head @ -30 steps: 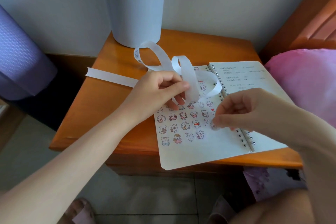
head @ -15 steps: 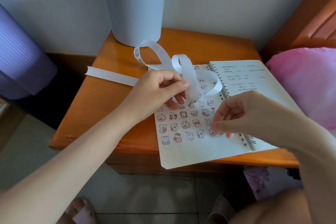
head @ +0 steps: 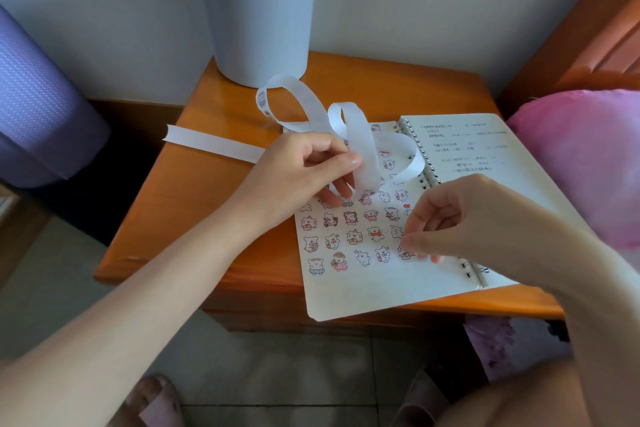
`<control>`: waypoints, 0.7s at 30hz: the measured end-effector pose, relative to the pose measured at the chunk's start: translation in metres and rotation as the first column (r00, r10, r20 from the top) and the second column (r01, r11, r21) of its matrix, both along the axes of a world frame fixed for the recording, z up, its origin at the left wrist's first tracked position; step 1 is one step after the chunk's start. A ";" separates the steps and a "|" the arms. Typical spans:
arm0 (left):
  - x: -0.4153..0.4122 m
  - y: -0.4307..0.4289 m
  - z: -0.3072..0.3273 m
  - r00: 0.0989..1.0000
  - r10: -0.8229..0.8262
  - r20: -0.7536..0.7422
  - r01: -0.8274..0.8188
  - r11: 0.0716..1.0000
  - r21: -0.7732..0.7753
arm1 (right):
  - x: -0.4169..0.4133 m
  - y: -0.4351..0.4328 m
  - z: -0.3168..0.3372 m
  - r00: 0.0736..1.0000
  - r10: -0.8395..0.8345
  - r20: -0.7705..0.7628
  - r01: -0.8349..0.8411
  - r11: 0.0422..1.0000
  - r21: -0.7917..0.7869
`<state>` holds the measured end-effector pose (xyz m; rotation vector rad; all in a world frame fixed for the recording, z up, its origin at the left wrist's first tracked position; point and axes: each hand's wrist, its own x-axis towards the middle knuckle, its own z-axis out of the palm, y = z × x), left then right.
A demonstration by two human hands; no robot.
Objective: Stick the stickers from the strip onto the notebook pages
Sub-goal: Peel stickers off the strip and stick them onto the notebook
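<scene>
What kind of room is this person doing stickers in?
Most likely a bedroom. The notebook lies on a small wooden bedside table, a wooden bed frame with pink bedding stands just to the right, and a grey bin sits on the table against the wall.

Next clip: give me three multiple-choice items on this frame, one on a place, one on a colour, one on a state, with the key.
1. Where does the grey bin stand?
A. at the back of the table
B. on a shelf
C. on a chair
2. The table top is:
A. white
B. orange-brown
C. black
3. The left hand:
A. lies flat
B. pinches the sticker strip
C. holds a pen
Key: A, the bin sits behind the strip's loops; B, the wood shows orange-brown; B, thumb and fingers close on the strip.
</scene>
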<state>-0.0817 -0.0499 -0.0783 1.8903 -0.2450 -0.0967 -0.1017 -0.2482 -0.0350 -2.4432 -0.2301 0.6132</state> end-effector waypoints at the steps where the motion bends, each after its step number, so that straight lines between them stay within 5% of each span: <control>1: 0.000 0.000 0.000 1.000 -0.001 -0.001 0.001 1.000 -0.001 | 0.000 0.000 0.000 1.000 -0.003 0.001 0.003 1.000 -0.002; 21: 0.000 -0.002 0.001 1.000 0.014 -0.011 -0.013 1.000 0.021 | 0.001 -0.001 0.004 0.983 -0.014 0.186 0.046 0.984 -0.172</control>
